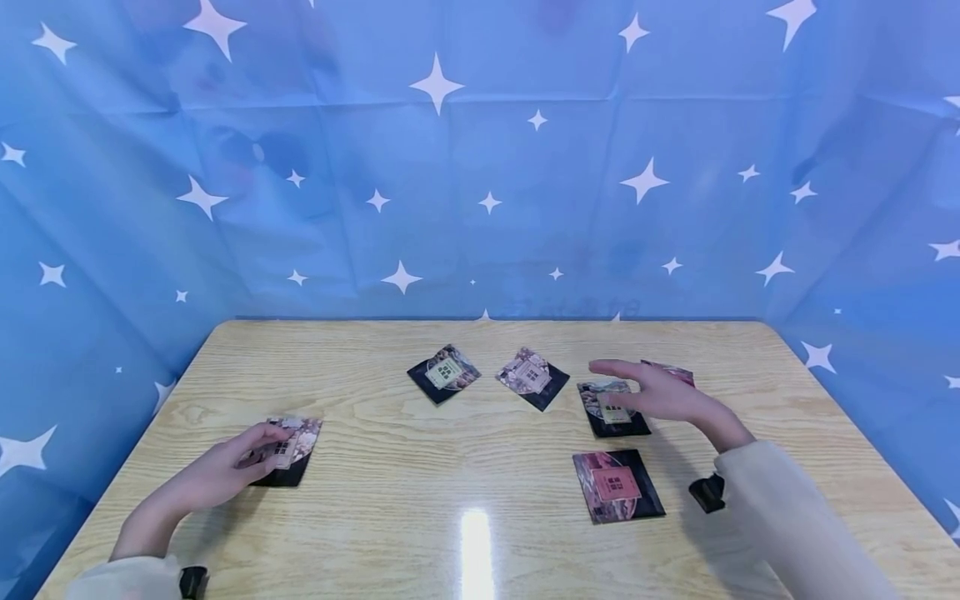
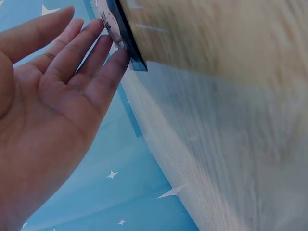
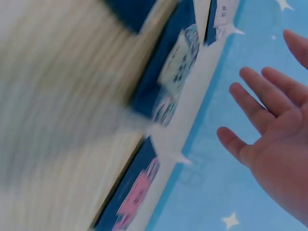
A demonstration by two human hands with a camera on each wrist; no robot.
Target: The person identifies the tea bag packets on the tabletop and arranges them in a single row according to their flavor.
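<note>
At the lower left of the frame, my left hand (image 1: 217,473) reaches over a floral packet (image 1: 303,454); its fingers (image 2: 72,55) are nearly straight, their tips seeming to touch the packet and the thumb standing away, so I judge this steadies it rather than grips it. It lies flat on the desk (image 1: 375,492), label up, which I take as keeping it easy to read. Near the middle, a green-labelled packet (image 1: 444,374) and a pink-labelled packet (image 1: 533,377) lie askew, well apart, probably so each can be reached singly. Further right, my right hand (image 1: 666,396) hangs above a pale-labelled packet (image 1: 613,417), fingers spread and holding nothing, perhaps to leave it undisturbed. Just below, a red-labelled packet (image 1: 618,486) lies face up. At the far right, a reddish packet (image 1: 677,372) is partly hidden behind that hand, so I can't tell how it sits.
</note>
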